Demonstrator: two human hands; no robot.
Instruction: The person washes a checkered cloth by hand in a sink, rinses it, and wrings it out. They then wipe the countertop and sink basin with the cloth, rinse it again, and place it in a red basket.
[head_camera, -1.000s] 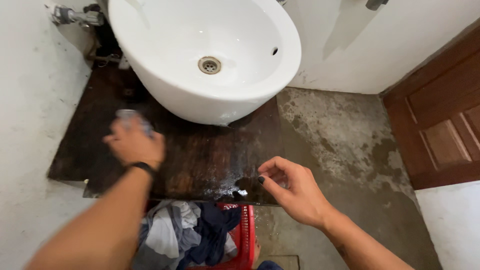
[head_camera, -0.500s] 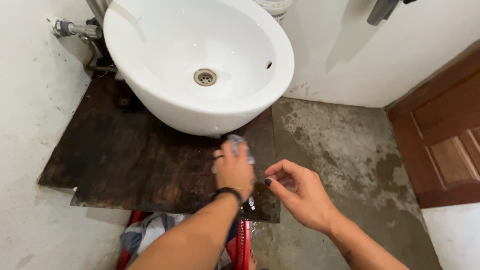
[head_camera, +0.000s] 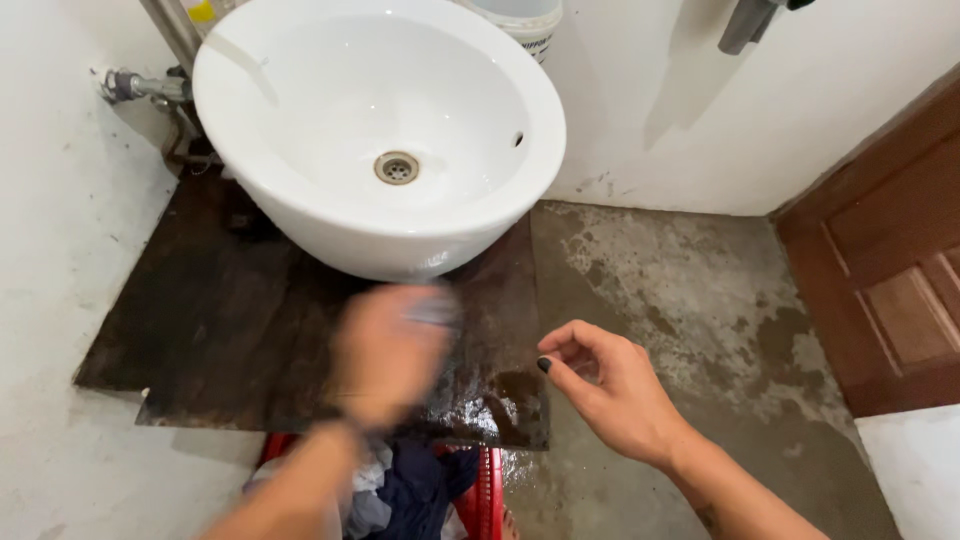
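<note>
Dark wooden countertop (head_camera: 230, 340), wet and stained, lies under the round white ceramic basin (head_camera: 330, 215) and fills the middle-left of the view; its front right corner, at about 5 o'clock from the basin, shines with water. The left hand (head_camera: 390, 345) is over this board, at 6 o'clock from the basin's drain (head_camera: 397, 168), and it is strongly blurred. A small pale greyish thing (head_camera: 435, 308) shows at its fingertips, maybe a cloth or a sponge, but the blur hides what it is and I cannot tell how tightly the hand closes on it. A dark band sits on the wrist.

The right hand (head_camera: 610, 385) is at 3 o'clock from the left one, just past the right edge of the board and above the grey concrete floor (head_camera: 700, 290). Its fingers are curled loosely, thumb with a dark-painted nail near the forefinger, in a narrow pinch that holds nothing. It does not touch the board.

Below the front edge of the board, at 6 o'clock from the left hand, stands a red plastic basket (head_camera: 487, 495) with white, grey and dark blue clothes (head_camera: 405, 490) inside. At 9 o'clock from the basin a metal water valve (head_camera: 140, 87) comes out of the white wall (head_camera: 60, 250). Behind the basin, at 12 o'clock, the lower part of a white plastic bucket (head_camera: 520, 20) is seen. At 3 o'clock in the view is a brown wooden door (head_camera: 880, 260), and the floor before it is patchy and damp.
</note>
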